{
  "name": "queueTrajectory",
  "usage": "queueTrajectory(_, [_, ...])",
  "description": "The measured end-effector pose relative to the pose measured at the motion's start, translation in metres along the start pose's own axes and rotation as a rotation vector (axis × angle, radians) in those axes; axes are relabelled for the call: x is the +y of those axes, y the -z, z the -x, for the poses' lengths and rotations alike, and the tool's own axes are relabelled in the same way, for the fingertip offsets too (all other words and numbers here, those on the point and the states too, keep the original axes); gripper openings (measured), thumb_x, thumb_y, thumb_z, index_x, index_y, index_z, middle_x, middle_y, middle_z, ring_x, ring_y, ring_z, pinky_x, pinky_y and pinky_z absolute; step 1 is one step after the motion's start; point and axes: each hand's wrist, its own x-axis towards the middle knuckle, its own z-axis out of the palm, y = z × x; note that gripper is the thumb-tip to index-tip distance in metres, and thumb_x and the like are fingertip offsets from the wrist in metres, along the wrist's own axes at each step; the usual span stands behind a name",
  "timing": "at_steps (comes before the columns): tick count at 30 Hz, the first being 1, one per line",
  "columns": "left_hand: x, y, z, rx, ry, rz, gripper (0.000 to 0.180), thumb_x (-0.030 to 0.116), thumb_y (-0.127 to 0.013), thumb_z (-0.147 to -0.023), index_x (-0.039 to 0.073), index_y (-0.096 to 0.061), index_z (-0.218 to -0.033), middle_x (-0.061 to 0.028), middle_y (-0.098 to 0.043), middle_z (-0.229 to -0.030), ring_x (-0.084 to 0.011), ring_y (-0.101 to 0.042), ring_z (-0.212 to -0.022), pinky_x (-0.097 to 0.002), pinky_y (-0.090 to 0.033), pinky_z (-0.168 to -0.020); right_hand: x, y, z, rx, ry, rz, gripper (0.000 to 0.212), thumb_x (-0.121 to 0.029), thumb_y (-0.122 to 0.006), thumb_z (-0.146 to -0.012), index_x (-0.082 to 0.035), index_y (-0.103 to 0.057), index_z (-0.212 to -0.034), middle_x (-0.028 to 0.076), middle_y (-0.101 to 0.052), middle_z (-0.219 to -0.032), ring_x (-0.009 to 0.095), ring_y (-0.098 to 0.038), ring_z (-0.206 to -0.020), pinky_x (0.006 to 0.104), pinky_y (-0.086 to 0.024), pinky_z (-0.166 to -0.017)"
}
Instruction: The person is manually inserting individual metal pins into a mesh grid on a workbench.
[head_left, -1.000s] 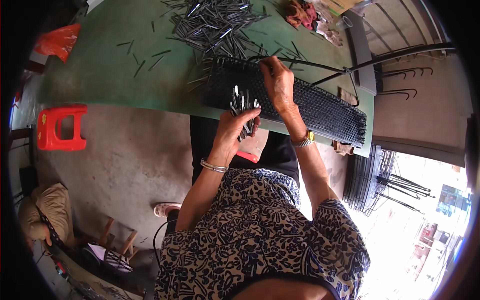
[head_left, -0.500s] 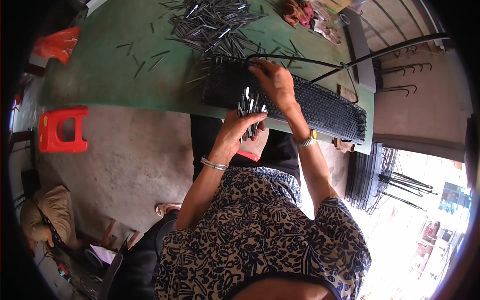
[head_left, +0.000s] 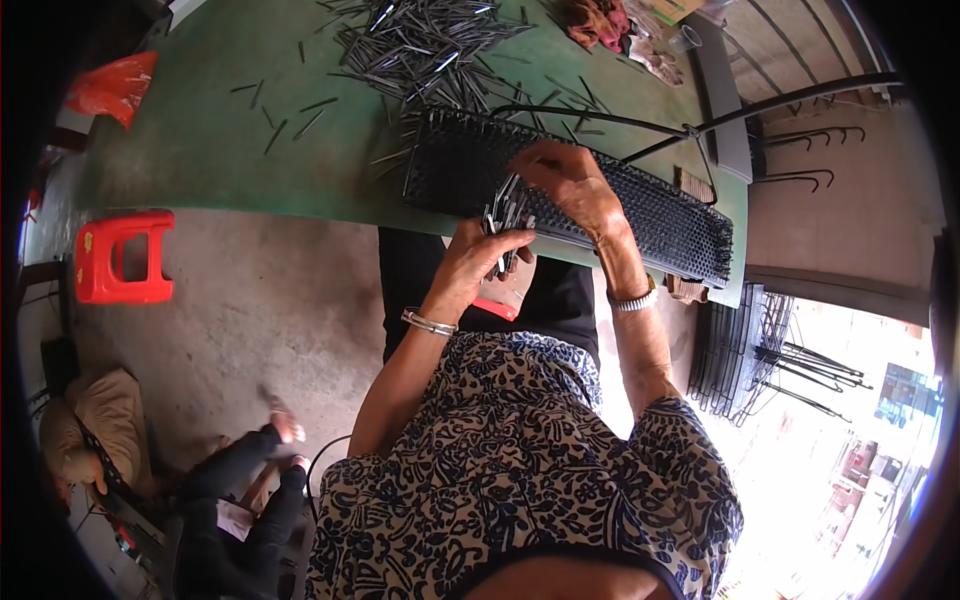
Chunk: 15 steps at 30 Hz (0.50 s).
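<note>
My left hand [head_left: 470,262] is closed around an upright bundle of thin dark metal strips [head_left: 508,212], some with bright, shiny ends. It is just in front of the near edge of a long black tray with a grid of small holes [head_left: 650,212], which lies along the table's near edge. My right hand [head_left: 578,190] is over the tray, its fingers curled down at the tops of the strips; what they pinch is hidden and slightly blurred. A large heap of similar strips [head_left: 425,50] lies beyond the tray.
Loose strips [head_left: 311,124] are scattered over the green table [head_left: 200,160]. A black rod frame [head_left: 660,135] crosses above the tray. Cloths [head_left: 600,25] lie at the far right. A red stool [head_left: 125,258] stands left. Another person's legs [head_left: 235,480] show at lower left.
My right hand has moved from over the tray back toward me and right, to the tops of the bundle. My left hand has barely shifted. The other person's legs have swung into view.
</note>
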Motion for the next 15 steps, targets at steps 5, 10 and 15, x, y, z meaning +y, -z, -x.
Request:
queueTrajectory(5, [-0.001, 0.001, -0.002, 0.059, 0.124, 0.103, 0.016, 0.019, -0.071, -0.083, 0.004, -0.067, -0.085, -0.0035, -0.064, -0.066, -0.0087, -0.057, -0.053, -0.0232, -0.042, -0.046, -0.009, -0.003, -0.007, 0.454, 0.04, -0.009, 0.013, -0.01, -0.059, -0.09, 0.002, -0.062, -0.094, 0.008, -0.068, -0.078, 0.012, -0.064, -0.07, 0.0254, -0.05, -0.066])
queueTrajectory(10, [0.002, -0.002, -0.003, 0.013, 0.123, 0.199, 0.019, 0.019, -0.072, -0.084, 0.002, -0.067, -0.091, -0.004, -0.064, -0.068, -0.0096, -0.057, -0.054, -0.0244, -0.044, -0.048, 0.02, -0.01, -0.027, 0.661, 0.113, 0.23, 0.008, -0.008, -0.058, -0.091, -0.001, -0.06, -0.094, 0.008, -0.069, -0.076, 0.013, -0.067, -0.068, 0.0256, -0.05, -0.063])
queueTrajectory(15, [-0.005, 0.003, -0.005, -0.027, 0.144, 0.345, 0.029, 0.016, -0.071, -0.084, -0.002, -0.066, -0.106, -0.0061, -0.065, -0.075, -0.0112, -0.059, -0.06, -0.0244, -0.046, -0.053, 0.045, -0.019, -0.037, 0.673, 0.23, 0.415, 0.006, -0.006, -0.061, -0.089, -0.003, -0.061, -0.094, 0.008, -0.068, -0.075, 0.015, -0.068, -0.068, 0.0264, -0.05, -0.06])
